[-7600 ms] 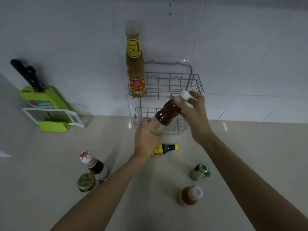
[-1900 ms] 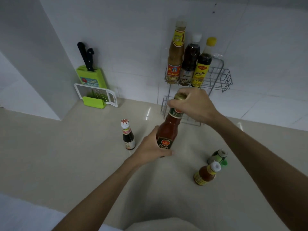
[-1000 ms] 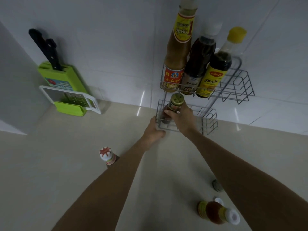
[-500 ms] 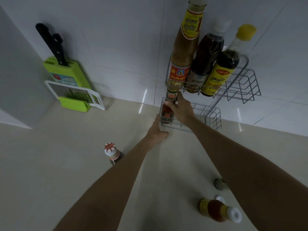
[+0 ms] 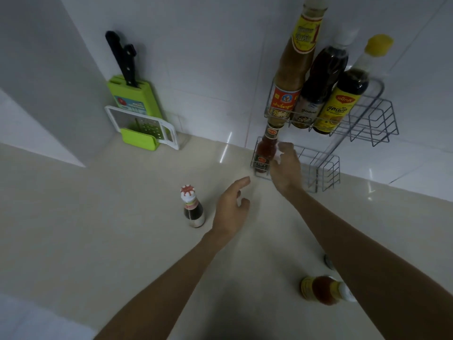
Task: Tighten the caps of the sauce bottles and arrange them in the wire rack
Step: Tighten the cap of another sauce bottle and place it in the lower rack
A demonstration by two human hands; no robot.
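A two-tier wire rack stands against the tiled wall. Its upper shelf holds three tall bottles: a tan sauce bottle, a dark bottle with a white cap and a dark bottle with a yellow cap. A red chili sauce bottle stands upright at the left end of the lower shelf. My right hand is open just right of it, not touching. My left hand hovers open over the counter. A small dark bottle with a red-and-white cap stands left of that hand.
An orange sauce bottle with a white cap stands on the counter at lower right, partly behind my right forearm. A small bottle top peeks out beside that arm. A green knife block with a grater leans in the back left corner.
My right hand has let go of the red chili sauce bottle, which now stands in the lower shelf. Both hands have drawn back from the rack toward me.
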